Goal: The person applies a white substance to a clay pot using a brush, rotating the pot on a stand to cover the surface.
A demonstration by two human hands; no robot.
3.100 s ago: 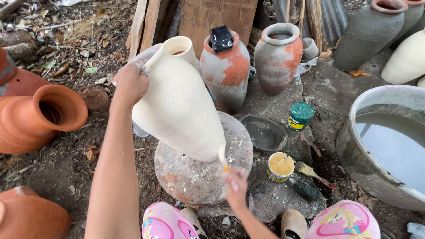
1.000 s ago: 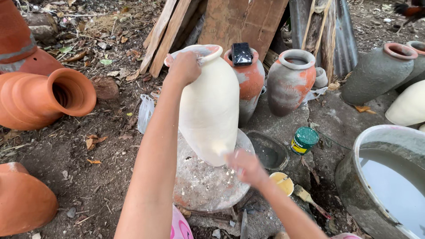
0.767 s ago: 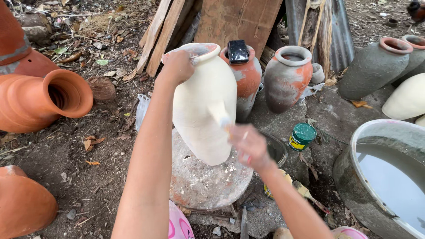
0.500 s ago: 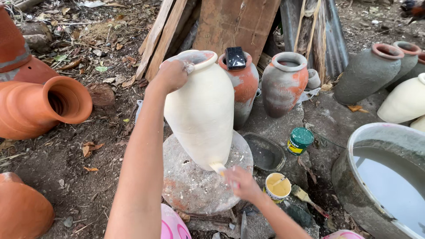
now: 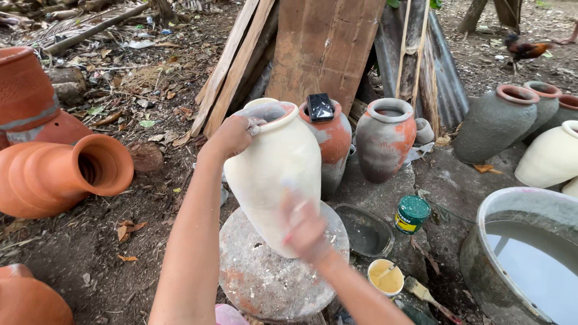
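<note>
A cream-painted clay pot stands tilted on a round stone slab. My left hand grips the pot's rim at its upper left. My right hand is blurred against the pot's lower front, closed on a paintbrush whose pale tip touches the pot wall. A small cup of cream paint sits right of the slab, with a green-lidded paint can behind it.
Orange clay pots lie at the left. Grey and orange pots stand behind, one bearing a black phone. A dark tray, a loose brush, a large water basin, leaning planks, a rooster.
My right hand has risen from the pot's base to its lower front, brushing. The pot is now held more upright, my left hand still on its rim.
</note>
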